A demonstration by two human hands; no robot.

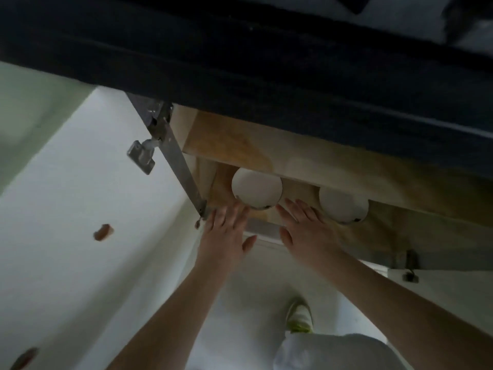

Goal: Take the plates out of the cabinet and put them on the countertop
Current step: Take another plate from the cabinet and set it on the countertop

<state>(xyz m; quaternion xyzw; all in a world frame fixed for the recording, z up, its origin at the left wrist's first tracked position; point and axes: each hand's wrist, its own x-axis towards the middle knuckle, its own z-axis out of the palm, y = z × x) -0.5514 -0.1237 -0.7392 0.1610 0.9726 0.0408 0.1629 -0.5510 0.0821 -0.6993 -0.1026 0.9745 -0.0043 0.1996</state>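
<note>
Your knee [338, 351], in pale cloth, sits nearest the lens, with your shoe [299, 315] on the floor just past it. Both your bare forearms reach up from there toward the open cabinet [298, 161] under the dark countertop [240, 62].

Your left hand [226, 231] is flat, fingers spread apart, holding nothing; its fingertips lie just at the lower left edge of the left plate [256, 188]. Your right hand [306, 231] is also splayed and empty, its fingertips close to that plate's lower right edge; whether either hand touches the rim you cannot tell through the blur.

That left plate is white and round and sits on the wooden shelf inside the cabinet. A second white plate [343, 208] sits to its right on the same shelf, just beyond your right hand, partly hidden by the cabinet's upper board.

Left of the plates, the white door [93, 182] hangs open on a metal hinge [157, 121], with a wooden knob [103, 232] on its face.
</note>
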